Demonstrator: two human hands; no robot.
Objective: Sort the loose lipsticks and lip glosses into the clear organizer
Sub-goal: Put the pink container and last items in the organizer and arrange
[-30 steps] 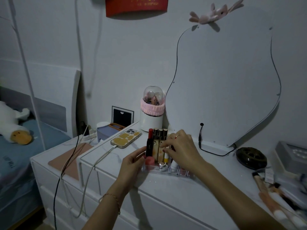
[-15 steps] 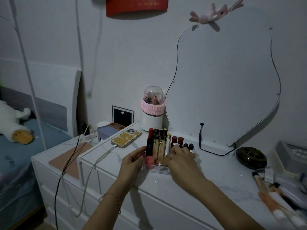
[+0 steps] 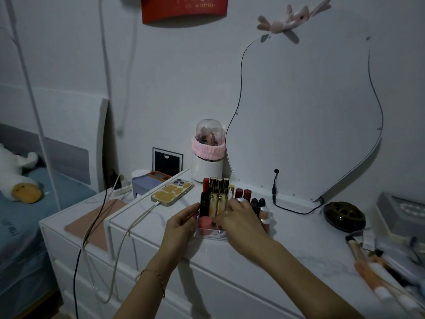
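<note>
On the white marble-patterned dresser top (image 3: 299, 261), in front of the wavy-edged mirror (image 3: 303, 116): one clear organizer (image 3: 210, 234), acrylic, compartmented, its front wall see-through. Contents, standing upright: a red-capped lipstick (image 3: 205, 184) at the back left; three gold tubes with black caps (image 3: 219, 192) beside it; two dark red caps (image 3: 243, 194) to the right; two black caps (image 3: 257, 202) further right; a short pink-topped tube (image 3: 205, 223) in the front left compartment; a pale lip gloss (image 3: 265, 216) at the right end (details dim in the low light). Left hand (image 3: 181, 223): fingers laid against the organizer's left side, steadying it, not wrapped around any tube. Right hand (image 3: 239, 221): fingers curled down over the middle compartments, ring visible; whether the fingertips pinch a tube cannot be told, as the hand hides them. Adjacent items: phone (image 3: 172, 193) in a yellow-patched case, cable plugged in, lying left of the organizer; domed white container with pink band (image 3: 207, 157) behind; dark round dish (image 3: 344, 216) to the right; loose cosmetics (image 3: 377, 279) at the far right edge.
</note>
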